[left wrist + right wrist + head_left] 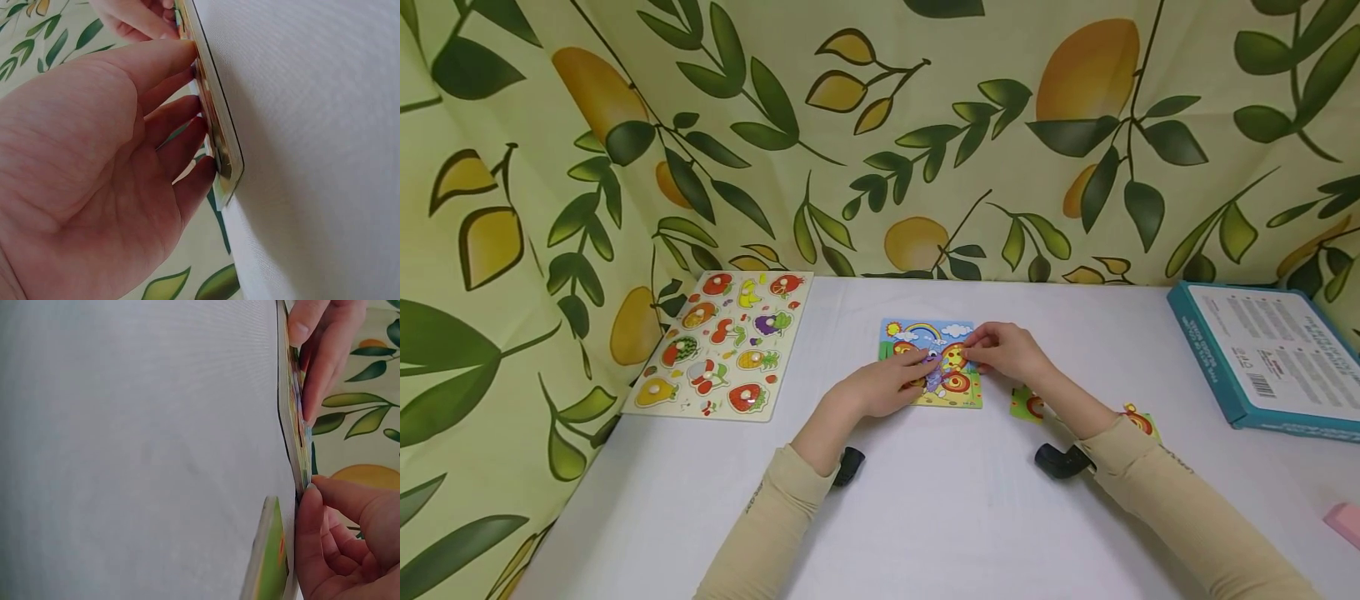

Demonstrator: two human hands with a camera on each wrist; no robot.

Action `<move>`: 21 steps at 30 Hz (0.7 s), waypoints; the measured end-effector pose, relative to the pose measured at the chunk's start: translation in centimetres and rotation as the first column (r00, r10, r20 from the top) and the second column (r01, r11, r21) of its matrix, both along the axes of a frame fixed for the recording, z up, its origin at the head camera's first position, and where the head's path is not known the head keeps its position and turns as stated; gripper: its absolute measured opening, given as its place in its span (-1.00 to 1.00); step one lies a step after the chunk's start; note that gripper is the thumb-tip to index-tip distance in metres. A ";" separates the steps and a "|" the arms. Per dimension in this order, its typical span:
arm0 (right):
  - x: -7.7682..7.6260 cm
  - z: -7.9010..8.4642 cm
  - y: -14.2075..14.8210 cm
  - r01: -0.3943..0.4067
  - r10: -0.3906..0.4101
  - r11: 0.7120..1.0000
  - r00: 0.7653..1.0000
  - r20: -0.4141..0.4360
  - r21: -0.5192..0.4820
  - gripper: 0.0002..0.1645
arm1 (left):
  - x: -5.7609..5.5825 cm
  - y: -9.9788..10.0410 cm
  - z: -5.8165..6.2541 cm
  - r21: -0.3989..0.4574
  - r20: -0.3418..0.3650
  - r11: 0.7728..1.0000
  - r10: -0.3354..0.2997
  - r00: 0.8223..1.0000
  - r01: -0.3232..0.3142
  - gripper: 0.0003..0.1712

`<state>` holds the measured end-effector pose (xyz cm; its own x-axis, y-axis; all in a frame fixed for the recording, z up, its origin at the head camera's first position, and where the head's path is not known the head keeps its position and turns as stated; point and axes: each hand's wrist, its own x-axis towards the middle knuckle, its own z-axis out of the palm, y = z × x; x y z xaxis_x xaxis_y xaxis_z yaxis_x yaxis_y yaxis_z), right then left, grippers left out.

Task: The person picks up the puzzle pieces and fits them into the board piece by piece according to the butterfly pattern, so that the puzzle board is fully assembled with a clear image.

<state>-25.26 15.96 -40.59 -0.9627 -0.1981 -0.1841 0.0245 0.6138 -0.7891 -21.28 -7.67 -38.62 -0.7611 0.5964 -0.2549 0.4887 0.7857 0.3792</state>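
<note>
Two bare hands work at one square puzzle in the middle of a white table. The left hand lies on it, fingers loosely extended, covering its lower left. The right hand pinches its right edge between thumb and forefinger; whether a separate piece is held there cannot be told. Two colourful scraps show around the right forearm, which hides whether they join. One fruit board lies left. At right, one blue box and one pink object are cut off. Sleeves partly hide two black fittings.
</note>
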 end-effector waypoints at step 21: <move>0.2 0.1 -0.2 -0.056 0.064 0.991 0.996 -0.066 0.120 -0.78 | 0.1 0.5 0.0 -0.042 -0.052 0.999 -0.012 0.999 0.010 -0.41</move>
<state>-25.05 15.72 -40.51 -0.9611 -0.2368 -0.1425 -0.0675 0.7011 -0.7098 -21.14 -7.17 -38.64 -0.7676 0.5943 -0.2401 0.5154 0.7949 0.3201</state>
